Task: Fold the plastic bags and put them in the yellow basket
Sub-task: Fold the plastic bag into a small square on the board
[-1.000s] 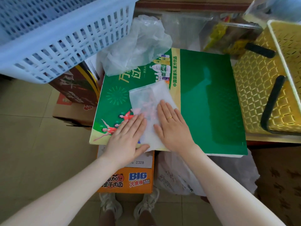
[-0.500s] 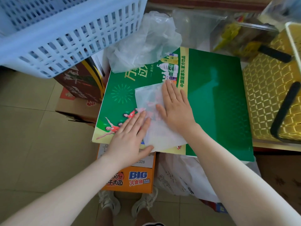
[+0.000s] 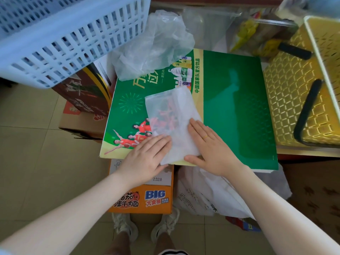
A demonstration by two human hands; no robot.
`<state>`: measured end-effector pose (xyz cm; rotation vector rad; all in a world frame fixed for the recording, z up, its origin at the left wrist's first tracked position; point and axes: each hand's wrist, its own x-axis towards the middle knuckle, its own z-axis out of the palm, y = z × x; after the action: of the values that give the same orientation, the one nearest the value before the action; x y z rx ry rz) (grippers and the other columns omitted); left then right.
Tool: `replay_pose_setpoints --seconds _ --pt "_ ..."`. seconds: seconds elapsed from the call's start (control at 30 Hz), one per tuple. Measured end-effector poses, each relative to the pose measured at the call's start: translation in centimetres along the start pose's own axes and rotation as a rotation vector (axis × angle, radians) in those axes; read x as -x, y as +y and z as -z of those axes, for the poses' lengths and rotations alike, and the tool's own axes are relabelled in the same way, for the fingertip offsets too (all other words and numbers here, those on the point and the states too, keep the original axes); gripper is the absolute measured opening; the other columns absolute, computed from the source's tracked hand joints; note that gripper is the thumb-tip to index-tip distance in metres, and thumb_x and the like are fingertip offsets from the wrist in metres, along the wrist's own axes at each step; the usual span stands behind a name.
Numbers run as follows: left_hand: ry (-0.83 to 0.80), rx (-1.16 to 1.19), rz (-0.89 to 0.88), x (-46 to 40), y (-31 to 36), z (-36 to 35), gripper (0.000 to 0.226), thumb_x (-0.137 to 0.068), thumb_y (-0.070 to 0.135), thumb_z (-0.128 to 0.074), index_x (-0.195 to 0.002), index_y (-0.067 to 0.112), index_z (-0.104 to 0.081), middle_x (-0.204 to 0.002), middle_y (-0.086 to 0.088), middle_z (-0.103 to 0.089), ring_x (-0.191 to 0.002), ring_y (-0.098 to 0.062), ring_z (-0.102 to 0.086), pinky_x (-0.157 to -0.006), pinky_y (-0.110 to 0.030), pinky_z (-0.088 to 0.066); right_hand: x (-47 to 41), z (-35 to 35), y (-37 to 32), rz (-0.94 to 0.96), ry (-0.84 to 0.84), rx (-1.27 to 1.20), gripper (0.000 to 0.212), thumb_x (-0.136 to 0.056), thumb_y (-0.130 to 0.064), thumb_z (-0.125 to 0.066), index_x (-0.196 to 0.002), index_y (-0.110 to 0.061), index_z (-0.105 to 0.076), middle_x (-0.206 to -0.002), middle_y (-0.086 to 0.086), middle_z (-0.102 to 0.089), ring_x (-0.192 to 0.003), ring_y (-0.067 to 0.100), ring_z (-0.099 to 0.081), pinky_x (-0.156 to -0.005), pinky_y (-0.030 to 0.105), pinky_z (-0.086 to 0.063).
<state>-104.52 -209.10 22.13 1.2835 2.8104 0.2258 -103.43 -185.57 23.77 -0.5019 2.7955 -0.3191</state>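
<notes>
step: flattening the bag (image 3: 171, 115) before the next fold; judged early, nothing folded sits in the basket yet as far as visible
left hand (image 3: 147, 155): flat, fingers straight and together, pressing the bag's near-left corner; nothing gripped
right hand (image 3: 209, 146): flat too, fingers straight, palm on the bag's near-right edge; thumb at the box's front lip; ring on one finger
how to do it well: keep the left hand pinning the corner, sweep the right outward so air leaves; thin film slides on the glossy box (image 3: 230, 107), so press down, don't drag; line up edges before creasing
bag look: whitish, translucent, box print shows through; roughly rectangular, lying flat with light wrinkles, tilted a bit
bag place: on the green box, left of its middle, near edge reaching the box front
spare bag (image 3: 152, 45): crumpled, clear, at the box's far-left corner, not yet folded
white basket (image 3: 60, 39): far left, raised, tilted
yellow basket (image 3: 287, 92): right of the box, just beside it, black handles; inside mostly out of view
risk: bag springs open once pressure lifts
</notes>
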Motion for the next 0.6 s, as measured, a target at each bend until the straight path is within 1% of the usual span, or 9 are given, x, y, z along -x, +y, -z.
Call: replay_pose_setpoints --seconds 0.13,0.2,0.27,0.33,0.4,0.47,0.5,0.53,0.6 --pt "0.144 0.082 -0.042 -0.7 -0.1 0.5 0.041 -0.087 0.023 -0.041 -0.117 0.003 -0.062 -0.122 -0.011 -0.062 -0.112 -0.026 -0.059 -0.104 -0.038 -0.035 0.2 1.7 0.7 0.044 -0.067 -0.054 0.112 -0.066 -0.089 -0.012 -0.148 -0.013 -0.014 -0.153 -0.004 0.003 -0.143 0.013 -0.004 -0.115 0.027 -0.003" --pt "0.157 0.187 -0.064 -0.5 -0.1 1.0 0.04 -0.095 0.025 -0.035 -0.116 0.006 -0.063 -0.118 -0.008 -0.064 -0.11 -0.023 -0.06 -0.105 -0.038 -0.035 0.8 3.0 0.7 0.058 -0.095 -0.102 0.111 -0.063 -0.088 -0.032 -0.147 -0.016 -0.022 -0.155 -0.004 -0.007 -0.143 0.013 -0.011 -0.113 0.022 -0.005" --pt "0.112 0.426 -0.03 0.3 0.0 1.4 0.048 -0.1 0.037 -0.024 -0.121 0.011 -0.059 -0.121 -0.003 -0.063 -0.115 -0.016 -0.056 -0.105 -0.033 -0.036 1.6 4.0 0.6 0.044 -0.111 -0.218 0.094 -0.068 -0.068 -0.061 -0.143 -0.018 -0.034 -0.151 -0.007 -0.027 -0.138 0.009 -0.025 -0.109 0.017 -0.014" --pt "0.086 0.703 0.102 1.4 -0.1 1.5 0.052 -0.098 0.048 -0.021 -0.125 0.02 -0.054 -0.125 0.004 -0.059 -0.121 -0.006 -0.049 -0.105 -0.023 -0.035 2.2 3.9 0.4 0.032 -0.094 -0.328 0.066 -0.076 -0.04 -0.072 -0.134 -0.019 -0.049 -0.139 -0.009 -0.046 -0.128 0.006 -0.041 -0.104 0.011 -0.025" --pt "0.119 0.822 0.239 2.3 -0.1 1.3 0.051 -0.095 0.056 -0.02 -0.122 0.028 -0.052 -0.124 0.011 -0.057 -0.12 0.005 -0.045 -0.103 -0.015 -0.034 2.3 3.2 0.0 -0.015 -0.007 -0.467 0.036 -0.08 -0.014 -0.071 -0.115 -0.015 -0.064 -0.121 -0.005 -0.062 -0.112 0.009 -0.056 -0.092 0.008 -0.037" --pt "0.155 0.837 0.305 2.4 0.0 1.3 0.045 -0.092 0.059 -0.027 -0.119 0.032 -0.051 -0.119 0.017 -0.056 -0.111 0.01 -0.047 -0.095 -0.006 -0.035 1.8 2.7 -0.4 -0.136 0.05 -0.594 0.02 -0.081 -0.001 -0.063 -0.094 -0.016 -0.068 -0.095 0.002 -0.071 -0.086 0.018 -0.063 -0.074 0.022 -0.044" --pt "0.159 0.839 0.334 2.1 0.1 1.5 0.04 -0.089 0.058 -0.037 -0.117 0.033 -0.052 -0.116 0.02 -0.056 -0.106 0.009 -0.049 -0.089 -0.003 -0.036 1.3 2.6 -0.5 -0.21 0.063 -0.632 0.016 -0.085 -0.004 -0.059 -0.085 -0.018 -0.066 -0.083 0.006 -0.069 -0.073 0.023 -0.059 -0.065 0.03 -0.041" --pt "0.171 0.845 0.376 1.8 0.2 1.6 0.036 -0.085 0.053 -0.048 -0.114 0.032 -0.054 -0.111 0.02 -0.057 -0.1 0.006 -0.052 -0.084 -0.004 -0.04 0.7 2.5 -0.6 -0.273 0.066 -0.651 0.014 -0.089 -0.01 -0.055 -0.08 -0.018 -0.063 -0.077 0.01 -0.067 -0.067 0.026 -0.054 -0.06 0.032 -0.038" --pt "0.221 0.854 0.501 1.1 0.4 1.7 0.023 -0.084 0.035 -0.061 -0.099 0.018 -0.063 -0.096 0.007 -0.068 -0.083 -0.008 -0.061 -0.072 -0.019 -0.048 -0.6 2.3 -0.7 -0.353 0.047 -0.635 0.019 -0.094 -0.022 -0.048 -0.086 -0.01 -0.061 -0.085 0.017 -0.066 -0.074 0.033 -0.058 -0.067 0.039 -0.045"
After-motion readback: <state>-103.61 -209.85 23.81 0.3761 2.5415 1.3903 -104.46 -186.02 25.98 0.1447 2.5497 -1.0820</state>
